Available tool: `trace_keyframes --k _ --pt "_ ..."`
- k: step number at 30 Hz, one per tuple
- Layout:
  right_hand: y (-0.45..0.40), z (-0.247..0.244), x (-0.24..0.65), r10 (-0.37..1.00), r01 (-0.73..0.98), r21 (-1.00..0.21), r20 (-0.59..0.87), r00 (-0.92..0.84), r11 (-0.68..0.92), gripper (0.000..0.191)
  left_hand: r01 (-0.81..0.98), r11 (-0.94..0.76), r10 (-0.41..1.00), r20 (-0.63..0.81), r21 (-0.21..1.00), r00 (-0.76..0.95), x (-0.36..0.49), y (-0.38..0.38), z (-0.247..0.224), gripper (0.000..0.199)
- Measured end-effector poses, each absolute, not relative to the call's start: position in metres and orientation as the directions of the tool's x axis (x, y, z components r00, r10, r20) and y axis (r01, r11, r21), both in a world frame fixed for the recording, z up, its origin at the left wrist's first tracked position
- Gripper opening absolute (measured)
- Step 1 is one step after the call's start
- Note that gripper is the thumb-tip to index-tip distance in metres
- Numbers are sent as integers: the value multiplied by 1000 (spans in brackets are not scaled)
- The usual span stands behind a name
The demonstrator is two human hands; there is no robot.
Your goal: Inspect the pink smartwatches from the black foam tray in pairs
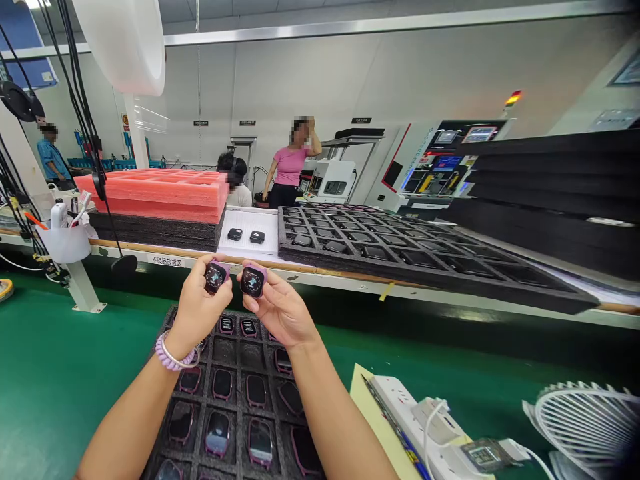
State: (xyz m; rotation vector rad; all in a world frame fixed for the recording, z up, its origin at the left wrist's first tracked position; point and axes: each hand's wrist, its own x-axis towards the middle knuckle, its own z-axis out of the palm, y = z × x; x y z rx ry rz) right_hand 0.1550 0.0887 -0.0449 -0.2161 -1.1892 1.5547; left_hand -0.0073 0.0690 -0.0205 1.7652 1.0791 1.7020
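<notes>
My left hand (200, 303) is closed around a smartwatch body (216, 277) with a purple edge and no strap. A similar smartwatch body (253, 281) sits between the fingers and thumb of my right hand (283, 307). Both screens are lit and face me, side by side with a small gap. Below my hands lies a black foam tray (239, 385) whose pockets hold several more watch bodies, most with dark screens. Two pockets just under my hands hold none. My forearms hide parts of the tray.
On the shelf ahead are a second foam tray (373, 243) of dark pieces, red foam trays (160, 193) and two small black pieces. To the right lie a power strip (400, 393), a yellow sheet (357, 393) and a white fan (585, 420). Co-workers are in the background.
</notes>
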Motion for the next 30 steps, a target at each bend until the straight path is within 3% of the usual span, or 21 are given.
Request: trace_keyframes --k 21,26,30 --pt "85 -43 154 832 -609 -777 438 -340 160 46 174 -610 780 625 773 -45 -9 76 -26 35" --pt "88 -42 156 882 -565 -818 338 -328 103 50 -105 -362 931 364 926 -4 -9 86 -28 48" --pt "90 -42 161 899 -553 -828 304 -315 87 51 -332 -166 959 230 929 164 -13 85 -24 62"
